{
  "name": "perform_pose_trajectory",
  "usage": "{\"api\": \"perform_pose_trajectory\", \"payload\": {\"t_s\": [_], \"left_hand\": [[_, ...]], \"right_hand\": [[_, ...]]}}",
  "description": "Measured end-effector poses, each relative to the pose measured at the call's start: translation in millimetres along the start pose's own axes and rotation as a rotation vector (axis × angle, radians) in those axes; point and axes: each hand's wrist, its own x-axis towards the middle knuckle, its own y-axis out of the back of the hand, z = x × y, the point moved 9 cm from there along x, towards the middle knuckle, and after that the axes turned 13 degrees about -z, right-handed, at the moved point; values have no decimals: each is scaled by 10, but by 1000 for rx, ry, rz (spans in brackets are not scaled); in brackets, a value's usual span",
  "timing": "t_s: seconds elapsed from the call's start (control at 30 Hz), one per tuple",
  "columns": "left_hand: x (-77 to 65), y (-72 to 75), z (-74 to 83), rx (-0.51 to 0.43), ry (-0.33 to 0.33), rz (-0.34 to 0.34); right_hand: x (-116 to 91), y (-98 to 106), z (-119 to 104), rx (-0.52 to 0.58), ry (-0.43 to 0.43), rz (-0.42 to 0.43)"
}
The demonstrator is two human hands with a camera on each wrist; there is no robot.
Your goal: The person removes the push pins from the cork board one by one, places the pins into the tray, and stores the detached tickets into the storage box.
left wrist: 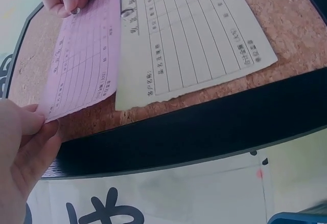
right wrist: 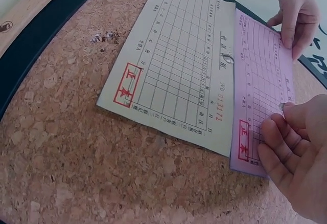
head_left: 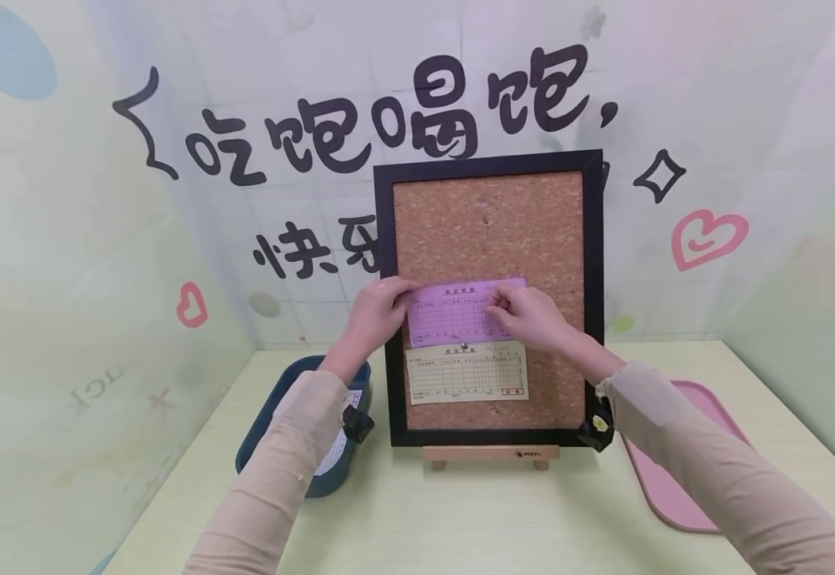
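A pink receipt slip point(head_left: 446, 317) lies against the framed corkboard point(head_left: 489, 231), just above a cream receipt slip point(head_left: 468, 383). My left hand point(head_left: 380, 313) pinches the pink slip's upper left corner between thumb and fingers. Over the right part of that slip, my right hand point(head_left: 530, 317) pinches a small silver thumbtack point(right wrist: 281, 106) by thumb and fingertip. Another silver thumbtack point(right wrist: 227, 59) sits at the top middle of the cream slip, close to the pink slip's lower edge. Red stamped boxes mark both slips.
The corkboard stands on a small wooden easel point(head_left: 491, 454) on the pale table point(head_left: 461, 519). A dark blue bin point(head_left: 331, 485) with printed paper inside is at the left, partly behind my left forearm. At the right lies a pink tray point(head_left: 665, 499), partly covered by my right sleeve.
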Motion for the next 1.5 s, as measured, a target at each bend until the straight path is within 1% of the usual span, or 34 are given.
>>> {"api": "perform_pose_trajectory", "payload": {"t_s": [0.17, 0.4, 0.47, 0.6, 0.7, 0.93, 1.13, 1.3, 1.4, 1.5], "left_hand": [[-28, 44, -20, -47, -5, 33], [-106, 88, -76, -139, -11, 79], [-148, 95, -93, -165, 3, 87], [-252, 108, -148, -196, 53, 95], [-334, 126, -189, -197, 80, 100], [-502, 190, -306, -196, 85, 122], [-710, 242, -458, -185, 141, 122], [-880, 296, -605, -153, 196, 124], [-991, 340, -679, -123, 214, 139], [-1097, 352, -735, -94, 218, 149]], "right_hand": [[-36, 32, 18, 4, 13, -28], [-106, 46, 72, 48, -8, -93], [-136, 50, 83, 65, -5, -113], [-206, 41, 92, 81, -1, -143], [-276, 20, 103, 83, -5, -162], [-460, 15, 189, 56, -1, -156], [-628, 14, 341, 87, -13, -156], [-762, 48, 466, 99, -40, -158], [-842, 88, 519, 84, -45, -151], [-943, 131, 577, 76, -43, -138]]}}
